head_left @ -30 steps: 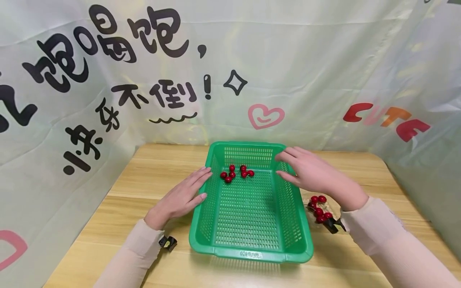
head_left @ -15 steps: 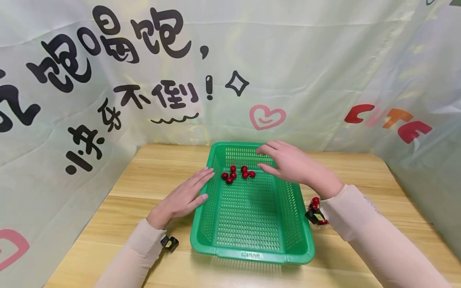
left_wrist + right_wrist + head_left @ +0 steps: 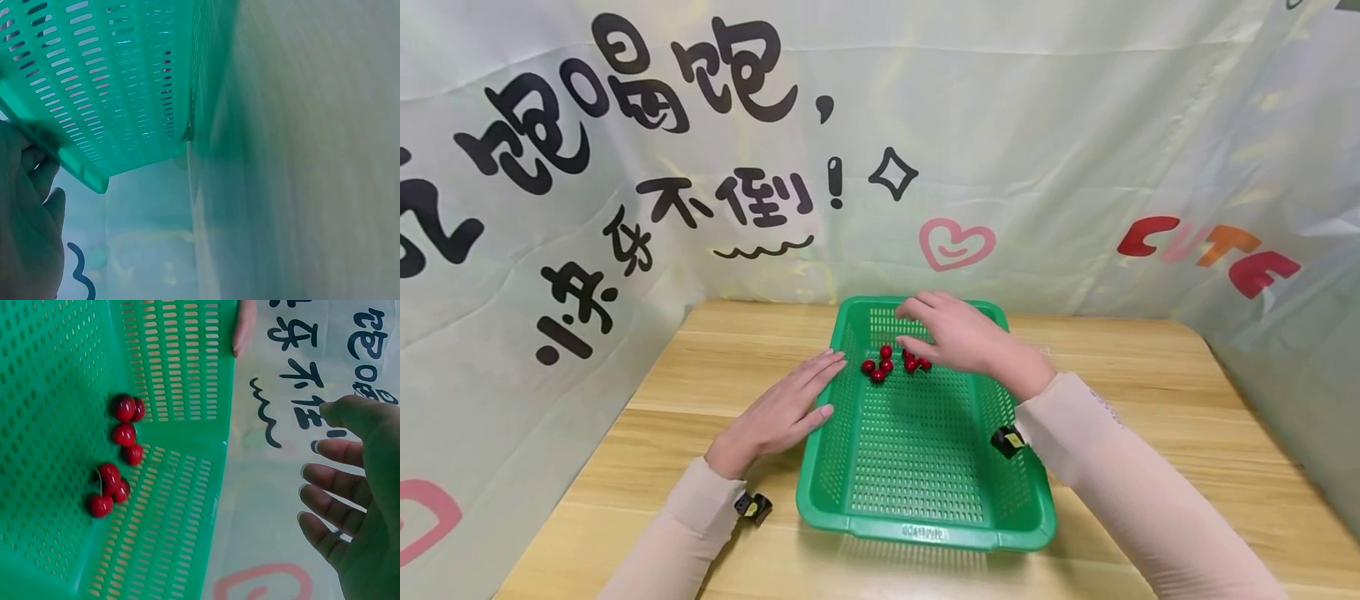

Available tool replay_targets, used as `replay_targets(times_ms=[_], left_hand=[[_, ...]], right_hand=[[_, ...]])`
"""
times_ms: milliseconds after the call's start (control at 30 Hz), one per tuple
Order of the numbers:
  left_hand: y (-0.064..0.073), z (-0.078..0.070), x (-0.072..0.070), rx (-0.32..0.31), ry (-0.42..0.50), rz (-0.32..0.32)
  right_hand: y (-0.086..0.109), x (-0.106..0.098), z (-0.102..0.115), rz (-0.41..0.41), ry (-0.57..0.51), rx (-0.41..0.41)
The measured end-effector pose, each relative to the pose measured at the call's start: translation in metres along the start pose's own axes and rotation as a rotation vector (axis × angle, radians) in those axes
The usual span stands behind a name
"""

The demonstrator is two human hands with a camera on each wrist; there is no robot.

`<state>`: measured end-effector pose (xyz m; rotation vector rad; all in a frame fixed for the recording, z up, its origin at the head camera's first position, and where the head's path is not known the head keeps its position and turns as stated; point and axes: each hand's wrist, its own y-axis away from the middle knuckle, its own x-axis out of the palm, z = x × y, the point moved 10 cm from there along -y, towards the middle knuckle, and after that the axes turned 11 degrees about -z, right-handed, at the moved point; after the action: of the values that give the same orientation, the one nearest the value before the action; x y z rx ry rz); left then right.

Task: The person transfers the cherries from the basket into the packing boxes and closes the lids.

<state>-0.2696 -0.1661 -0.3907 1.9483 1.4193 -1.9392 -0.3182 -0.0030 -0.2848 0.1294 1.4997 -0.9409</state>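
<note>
A green perforated plastic basket (image 3: pixel 925 533) stands on the table, with two small clusters of red cherries at its far left end. One cluster of cherries (image 3: pixel 877 376) lies by the left wall; the other cherries (image 3: pixel 912 365) are partly covered by my right hand (image 3: pixel 958 333). That hand hovers over the far part of the basket; in the right wrist view its fingers (image 3: pixel 331 503) are spread and loosely bent, the palm bare. My left hand (image 3: pixel 782 408) rests on the basket's left rim, fingers straight; the left wrist view shows its fingertips at the rim (image 3: pixel 81 172).
The light wooden table (image 3: pixel 1135 392) extends to both sides of the basket. A pale cloth (image 3: pixel 1060 150) with black lettering and coloured prints hangs behind and around it. My right sleeve (image 3: pixel 1097 450) crosses the basket's right wall.
My right hand has moved left from the basket's right rim to over its far middle. Its arm now hides the cherries lying right of the basket. The left hand stays at the rim.
</note>
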Motion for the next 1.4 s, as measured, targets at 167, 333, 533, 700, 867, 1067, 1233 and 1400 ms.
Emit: replay_targets(times_ms=[167,333,533,700,867,1067,1233,1400], left_hand=[[-0.002,-0.001,-0.001,0.003,0.0,-0.01],[-0.002,-0.001,-0.002,0.009,-0.011,-0.011],[-0.003,-0.001,-0.001,0.011,-0.014,-0.006],[-0.003,-0.001,0.0,0.01,-0.007,-0.007],[-0.002,0.0,-0.001,0.007,-0.011,-0.006],[-0.002,-0.001,-0.001,0.014,-0.004,-0.007],[-0.002,-0.001,-0.001,0.017,-0.008,-0.005],[-0.001,-0.002,0.0,0.021,-0.005,-0.001]], right_hand=[[-0.009,0.014,0.002,0.011,-0.022,0.046],[-0.016,0.028,0.002,0.04,-0.031,0.081],[-0.021,0.05,0.0,0.092,-0.036,0.097],[-0.02,0.065,-0.003,0.126,-0.056,0.115],[-0.018,0.083,-0.01,0.154,-0.062,0.138],[-0.014,0.106,-0.013,0.213,-0.028,0.119],[-0.01,0.12,-0.014,0.237,0.033,0.094],[-0.004,0.132,-0.011,0.285,0.09,0.057]])
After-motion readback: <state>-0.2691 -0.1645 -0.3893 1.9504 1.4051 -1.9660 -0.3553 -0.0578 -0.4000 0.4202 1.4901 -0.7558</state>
